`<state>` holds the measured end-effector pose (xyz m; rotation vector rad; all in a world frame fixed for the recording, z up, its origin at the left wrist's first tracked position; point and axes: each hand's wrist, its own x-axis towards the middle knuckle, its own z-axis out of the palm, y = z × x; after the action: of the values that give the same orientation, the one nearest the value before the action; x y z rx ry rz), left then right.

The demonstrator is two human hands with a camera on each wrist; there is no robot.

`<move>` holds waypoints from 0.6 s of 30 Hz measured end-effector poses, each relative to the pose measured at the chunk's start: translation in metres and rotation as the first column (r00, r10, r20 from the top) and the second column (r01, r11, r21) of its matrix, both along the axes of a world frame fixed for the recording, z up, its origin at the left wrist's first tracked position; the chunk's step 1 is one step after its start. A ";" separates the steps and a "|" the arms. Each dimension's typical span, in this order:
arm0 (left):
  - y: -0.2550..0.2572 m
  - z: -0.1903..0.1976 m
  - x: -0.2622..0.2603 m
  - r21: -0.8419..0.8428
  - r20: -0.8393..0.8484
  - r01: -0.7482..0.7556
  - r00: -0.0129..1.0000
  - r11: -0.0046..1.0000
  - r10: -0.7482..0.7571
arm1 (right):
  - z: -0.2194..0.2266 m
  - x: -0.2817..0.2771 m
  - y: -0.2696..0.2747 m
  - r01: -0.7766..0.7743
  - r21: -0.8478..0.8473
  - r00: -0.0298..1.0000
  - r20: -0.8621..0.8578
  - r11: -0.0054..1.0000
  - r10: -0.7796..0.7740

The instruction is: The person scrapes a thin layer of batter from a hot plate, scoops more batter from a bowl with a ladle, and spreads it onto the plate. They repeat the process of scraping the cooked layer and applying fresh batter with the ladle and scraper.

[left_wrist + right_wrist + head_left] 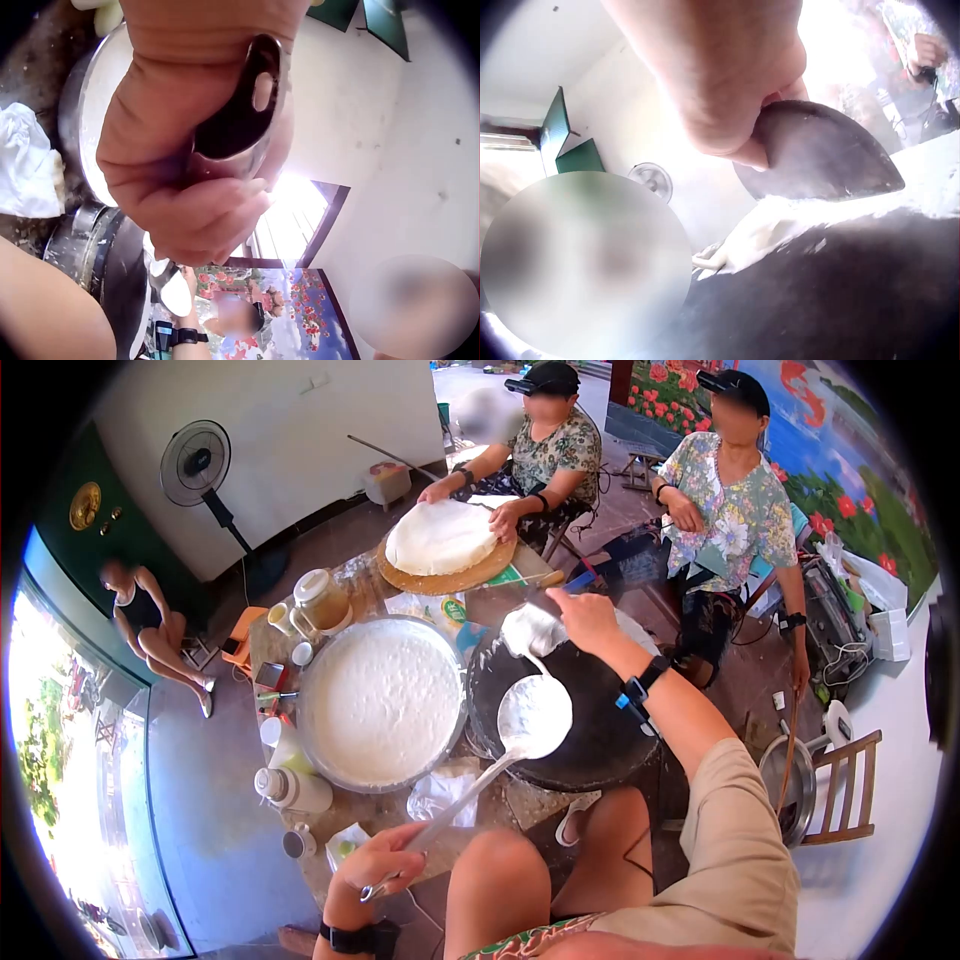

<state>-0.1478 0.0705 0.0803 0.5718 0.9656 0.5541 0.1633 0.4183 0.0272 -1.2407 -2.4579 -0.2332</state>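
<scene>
My left hand (378, 863) grips the handle end of a long metal ladle (535, 717). The ladle's white-coated bowl hangs over a round black griddle (612, 712), and a strand of white batter joins it to a thick clump of batter (530, 630) at the griddle's far edge. My right hand (590, 625) pinches a dark, half-round scraper (825, 154); in the right wrist view its straight lower edge meets white batter (769, 232) on the griddle. Left of the griddle, a wide metal basin (385, 788) holds white batter (385, 700).
Across the table, a person handles a stack of thin white rounds (440, 538) on a round board (450, 582). Another person sits right of them, holding a stick (790, 745). A jug (322, 600), a pale bottle (293, 790) and a mug (298, 842) line the table's left side. A crumpled white bag (442, 798) lies below the basin.
</scene>
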 end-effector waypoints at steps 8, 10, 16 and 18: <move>-0.034 0.020 -0.016 0.057 0.017 0.037 0.999 0.998 -0.038 | 0.011 -0.011 -0.034 -0.275 -0.050 0.960 0.030 0.960 0.277; -0.035 0.029 -0.016 0.072 -0.038 0.069 0.997 0.995 -0.066 | 0.013 -0.011 -0.023 -0.156 -0.026 0.986 0.049 0.987 0.157; -0.040 0.058 -0.024 0.134 -0.067 0.098 0.994 0.986 -0.090 | -0.009 -0.020 -0.009 -0.147 -0.002 0.986 0.084 0.989 0.146; -0.041 0.067 -0.026 0.179 -0.053 0.038 0.998 0.983 -0.029 | -0.008 -0.019 -0.033 -0.244 -0.037 0.965 0.093 0.969 0.247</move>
<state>-0.1741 0.0295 0.1473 0.7653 0.9567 0.6025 0.1445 0.3857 0.0195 -0.9408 -2.6756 -0.1991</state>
